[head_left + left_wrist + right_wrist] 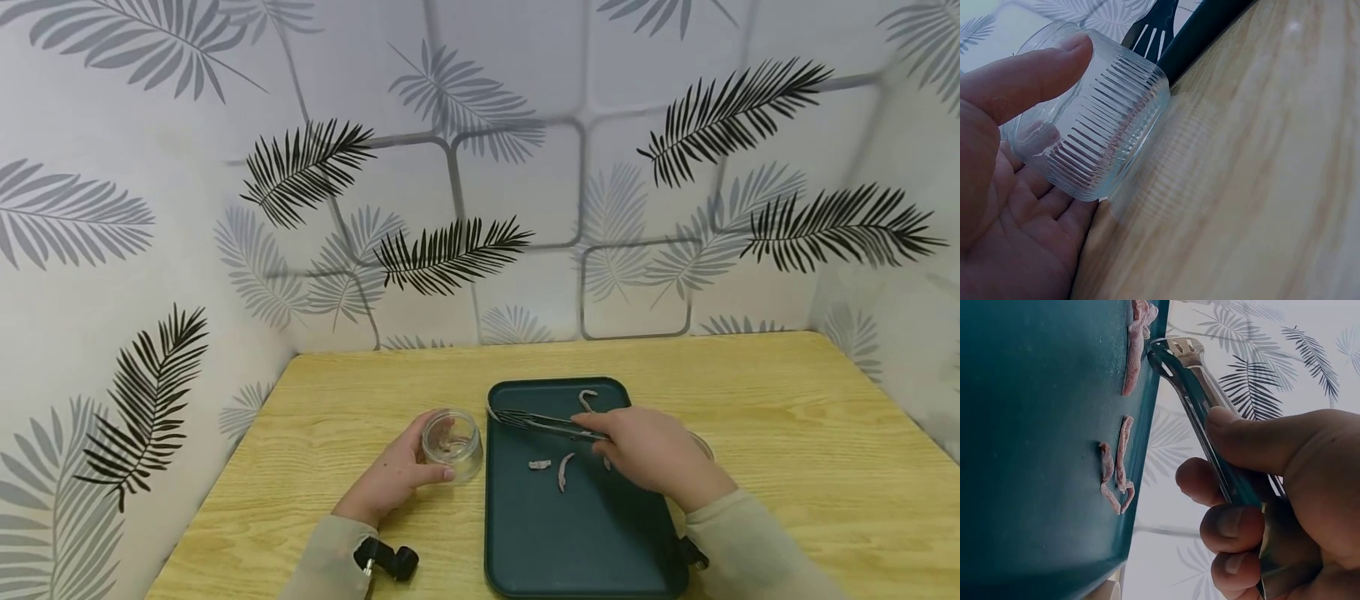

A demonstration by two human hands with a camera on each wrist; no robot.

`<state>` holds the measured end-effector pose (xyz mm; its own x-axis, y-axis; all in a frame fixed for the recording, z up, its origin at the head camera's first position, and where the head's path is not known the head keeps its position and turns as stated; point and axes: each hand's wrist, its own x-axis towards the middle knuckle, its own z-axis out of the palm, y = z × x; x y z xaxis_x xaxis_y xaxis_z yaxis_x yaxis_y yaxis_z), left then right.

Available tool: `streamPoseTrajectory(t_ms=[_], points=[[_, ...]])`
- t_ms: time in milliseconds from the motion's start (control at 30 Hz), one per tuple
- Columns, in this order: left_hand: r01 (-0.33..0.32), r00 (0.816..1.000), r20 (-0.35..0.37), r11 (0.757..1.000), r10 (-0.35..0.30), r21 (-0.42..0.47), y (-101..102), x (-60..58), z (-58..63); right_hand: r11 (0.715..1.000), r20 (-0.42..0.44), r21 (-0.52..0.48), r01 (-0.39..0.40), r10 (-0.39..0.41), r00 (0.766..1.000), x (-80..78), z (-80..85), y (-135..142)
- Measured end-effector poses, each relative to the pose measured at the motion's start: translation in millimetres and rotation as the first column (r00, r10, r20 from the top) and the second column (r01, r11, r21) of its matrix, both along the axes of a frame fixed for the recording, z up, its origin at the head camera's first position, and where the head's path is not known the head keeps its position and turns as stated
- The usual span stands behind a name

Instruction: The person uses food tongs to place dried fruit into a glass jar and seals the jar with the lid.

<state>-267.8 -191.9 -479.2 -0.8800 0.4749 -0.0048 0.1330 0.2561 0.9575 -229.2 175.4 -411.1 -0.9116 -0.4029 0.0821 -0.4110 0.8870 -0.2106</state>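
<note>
Just left of the green tray (577, 533) on the worktop (787, 417), your left grip (393, 479) is clasping a clear glass jar (467, 463) round its side. Above the tray, your right grip (648, 454) is pinching metal tongs (1241, 484), their tips pointing toward the tray's left edge. Several pinkish strips (1134, 359) are lying on the tray.

We see a plain deep-green tray (577, 533), pinkish-grey strips (564, 473), silvery tongs (1244, 484) and a clear glass jar (1110, 119) lined with fine ribs. Streaky grain runs across the yellow-tan desk (787, 433). We note white wallpaper (517, 292) patterned with grey and black feathery leaves and grey rounded outlines; both sleeves (330, 554) look pale beige, the left wrist mount (386, 558) black.
</note>
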Motion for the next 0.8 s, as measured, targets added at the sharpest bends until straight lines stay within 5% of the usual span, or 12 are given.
streamPoseTrajectory(t_ms=[367, 800], points=[[0.002, 1.0, 0.005, 1.0, -0.002, 0.001, 1, -0.5, 1.4, 0.999, -0.029, -0.052, -0.017, 0.016, 0.999, 2.0, 5.5, 6], [-0.002, 1.0, -0.01, 1.0, 0.001, -0.008, 1, -0.7, 2.0, 0.981, -0.138, -0.111, -0.157, 0.141, 0.98, 16.4, 24.6, 0]])
